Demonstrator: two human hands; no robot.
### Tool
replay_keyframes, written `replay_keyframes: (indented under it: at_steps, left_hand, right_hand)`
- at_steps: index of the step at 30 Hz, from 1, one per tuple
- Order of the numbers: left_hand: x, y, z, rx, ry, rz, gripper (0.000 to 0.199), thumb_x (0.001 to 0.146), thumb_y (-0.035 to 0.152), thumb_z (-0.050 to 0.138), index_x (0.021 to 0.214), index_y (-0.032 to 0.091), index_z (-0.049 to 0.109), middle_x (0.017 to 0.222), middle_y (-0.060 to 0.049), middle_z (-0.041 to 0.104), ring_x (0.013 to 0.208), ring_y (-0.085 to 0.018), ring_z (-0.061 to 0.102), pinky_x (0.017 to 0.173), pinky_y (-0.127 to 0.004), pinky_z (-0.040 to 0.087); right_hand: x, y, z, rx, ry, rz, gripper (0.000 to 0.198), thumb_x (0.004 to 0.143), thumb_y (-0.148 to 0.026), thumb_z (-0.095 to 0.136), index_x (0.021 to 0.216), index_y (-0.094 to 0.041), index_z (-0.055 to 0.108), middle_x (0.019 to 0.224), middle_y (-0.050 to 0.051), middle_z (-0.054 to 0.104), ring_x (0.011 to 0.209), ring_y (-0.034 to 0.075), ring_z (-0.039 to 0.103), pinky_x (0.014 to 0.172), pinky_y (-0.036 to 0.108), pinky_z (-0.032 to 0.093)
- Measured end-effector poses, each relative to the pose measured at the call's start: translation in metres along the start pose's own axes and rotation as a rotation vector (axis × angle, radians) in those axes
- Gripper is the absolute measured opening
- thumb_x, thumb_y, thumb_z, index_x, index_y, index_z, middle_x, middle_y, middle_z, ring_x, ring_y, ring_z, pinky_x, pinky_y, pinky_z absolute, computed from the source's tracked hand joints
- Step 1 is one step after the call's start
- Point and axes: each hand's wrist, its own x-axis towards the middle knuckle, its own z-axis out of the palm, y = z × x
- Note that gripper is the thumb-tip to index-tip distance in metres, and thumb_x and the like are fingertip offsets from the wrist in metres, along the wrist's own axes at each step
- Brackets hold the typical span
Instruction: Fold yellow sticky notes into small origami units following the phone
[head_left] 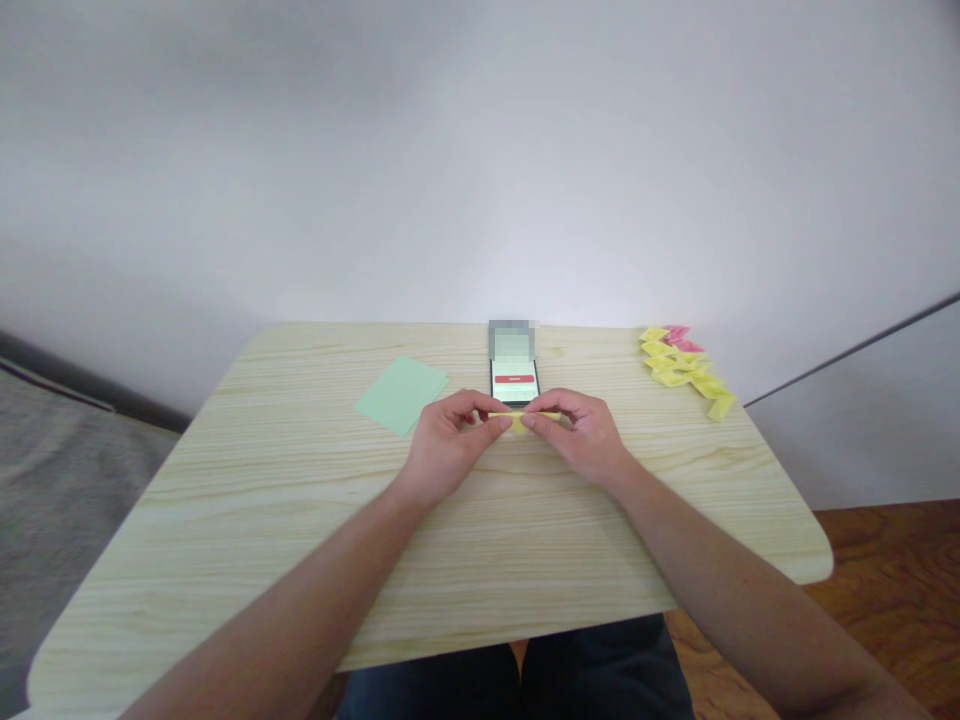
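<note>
Between my two hands is a small piece of folded yellow paper [517,424], held just in front of the phone. My left hand [448,440] pinches its left part between thumb and fingertips. On the other side my right hand [581,432] pinches the right part the same way, and the two thumbs nearly meet at the middle. The fingers cover much of the paper, so its full shape is hidden. Behind it lies a phone [514,368] with a lit screen and a red bar. Sheets of light green paper [401,395] lie to the left of my left hand.
At the table's right edge lie several folded yellow paper pieces [671,370] with pink ones [681,339] behind them. The pale wooden table [300,500] stands against a white wall [480,160]. Grey fabric [60,530] is at far left, wooden floor [892,590] at right.
</note>
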Motion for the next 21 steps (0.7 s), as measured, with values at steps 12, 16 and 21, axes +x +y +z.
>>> replay_keyframes:
  at_steps: [12,16,21]
  left_hand:
    - [-0.0001,-0.0051,-0.0003,-0.011,-0.041,0.05,0.018,0.085,0.038,0.076,0.089,0.021,0.078,0.086,-0.004,0.074,0.082,-0.019,0.063,0.077,-0.033,0.047]
    - [-0.0002,-0.0043,0.0007,-0.007,-0.046,0.062,0.017,0.085,0.037,0.076,0.088,0.02,0.078,0.088,-0.005,0.075,0.085,-0.02,0.064,0.079,-0.034,0.048]
    - [-0.0007,-0.001,0.0022,0.006,-0.047,0.095,0.014,0.086,0.034,0.075,0.087,0.02,0.077,0.089,-0.004,0.074,0.085,-0.019,0.063,0.079,-0.034,0.047]
  right_hand:
    - [-0.0004,-0.0024,0.0,0.007,-0.009,-0.06,0.011,0.09,-0.031,0.073,0.096,-0.023,0.078,0.095,0.002,0.078,0.09,0.018,0.072,0.085,0.03,0.054]
    - [-0.0001,-0.0036,-0.0005,-0.026,-0.019,-0.056,0.011,0.091,-0.031,0.071,0.093,-0.023,0.077,0.092,0.001,0.078,0.087,0.018,0.071,0.082,0.03,0.054]
    - [0.0002,-0.0048,-0.0011,-0.059,-0.034,-0.045,0.011,0.092,-0.031,0.07,0.092,-0.022,0.076,0.091,0.001,0.077,0.086,0.017,0.07,0.081,0.029,0.052]
